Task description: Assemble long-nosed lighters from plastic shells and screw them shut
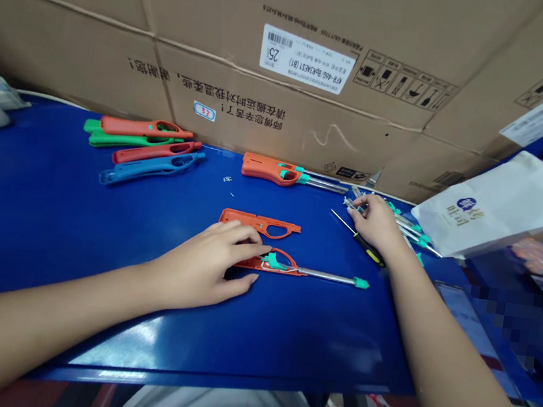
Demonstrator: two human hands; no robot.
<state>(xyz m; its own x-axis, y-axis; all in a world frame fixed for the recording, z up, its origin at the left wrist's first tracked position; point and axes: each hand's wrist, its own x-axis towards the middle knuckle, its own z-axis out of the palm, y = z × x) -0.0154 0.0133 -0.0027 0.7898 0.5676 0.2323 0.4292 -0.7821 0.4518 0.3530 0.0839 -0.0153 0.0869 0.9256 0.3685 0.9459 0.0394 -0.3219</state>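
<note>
My left hand (210, 262) lies on an orange lighter half-shell (276, 263) with a teal trigger and a metal tube (326, 276) ending in a teal tip; the fingers press it onto the blue table (48, 212). A second, bare orange half-shell (261, 223) lies just behind it. My right hand (375, 221) reaches into a pile of metal tubes with teal ends (412, 231), fingers curled on one of them. A screwdriver with a black and yellow handle (364, 243) lies under that hand.
At the back left lie orange, green, red and blue lighter shells (145, 145). An assembled orange lighter (280, 172) lies at the back centre. Cardboard boxes (293, 51) wall the far edge. A white bag (499, 202) sits to the right.
</note>
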